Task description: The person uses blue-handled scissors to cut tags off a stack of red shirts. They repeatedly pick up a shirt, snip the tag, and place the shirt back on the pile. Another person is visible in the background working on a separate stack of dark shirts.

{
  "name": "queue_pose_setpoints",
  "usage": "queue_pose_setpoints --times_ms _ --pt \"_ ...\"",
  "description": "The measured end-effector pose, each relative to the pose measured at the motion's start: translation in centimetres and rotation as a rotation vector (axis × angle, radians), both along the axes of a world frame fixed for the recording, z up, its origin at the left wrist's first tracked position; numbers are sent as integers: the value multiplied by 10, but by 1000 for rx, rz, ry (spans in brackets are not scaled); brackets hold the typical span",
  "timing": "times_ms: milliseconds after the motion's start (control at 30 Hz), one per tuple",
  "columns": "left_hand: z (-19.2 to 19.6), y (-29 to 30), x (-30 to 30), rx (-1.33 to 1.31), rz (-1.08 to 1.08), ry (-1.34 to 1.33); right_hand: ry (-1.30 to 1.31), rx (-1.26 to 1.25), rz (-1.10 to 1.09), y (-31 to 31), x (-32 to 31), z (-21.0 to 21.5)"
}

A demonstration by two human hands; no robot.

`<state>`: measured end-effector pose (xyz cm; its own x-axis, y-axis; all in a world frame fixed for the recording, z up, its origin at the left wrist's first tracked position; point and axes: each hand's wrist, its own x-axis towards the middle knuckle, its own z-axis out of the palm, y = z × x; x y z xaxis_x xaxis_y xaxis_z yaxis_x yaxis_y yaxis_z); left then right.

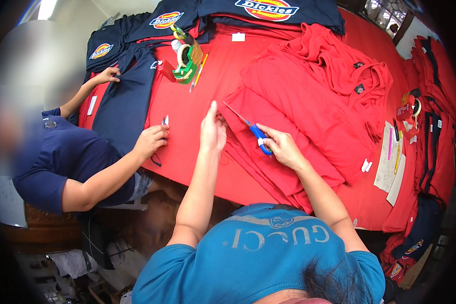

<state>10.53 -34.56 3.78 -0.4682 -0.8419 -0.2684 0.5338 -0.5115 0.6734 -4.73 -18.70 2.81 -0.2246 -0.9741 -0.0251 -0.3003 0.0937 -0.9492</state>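
Observation:
My right hand (282, 146) grips scissors (258, 137) by their blue handles. Their blades point up and left over the hem of a red garment (294, 121). Beside that garment's left edge, my left hand (214, 130) is raised with its fingers stretched upward and the palm turned toward the scissors; I see nothing held in it. Several red garments lie in a loose pile under and beyond my right hand, with small dark labels at the necklines.
At left, a co-worker handles a navy garment (124, 106), with small snips (165, 120) in one hand. A green tape dispenser (188, 67) and pencil (199, 72) stand farther back. Paper sheets (385, 159) with pens lie at right, near stacked red garments (443, 147).

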Motion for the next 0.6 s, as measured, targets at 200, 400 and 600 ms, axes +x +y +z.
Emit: queue_pose_setpoints --times_ms 200,400,600 --pt "-15 -3 -3 -168 30 -18 328 -164 2 7 2 -4" --pt "6 8 -4 -161 -77 -110 392 -207 -27 6 1 -6" --pt "-8 4 -1 -197 -110 -138 305 -318 -43 -4 2 -15"
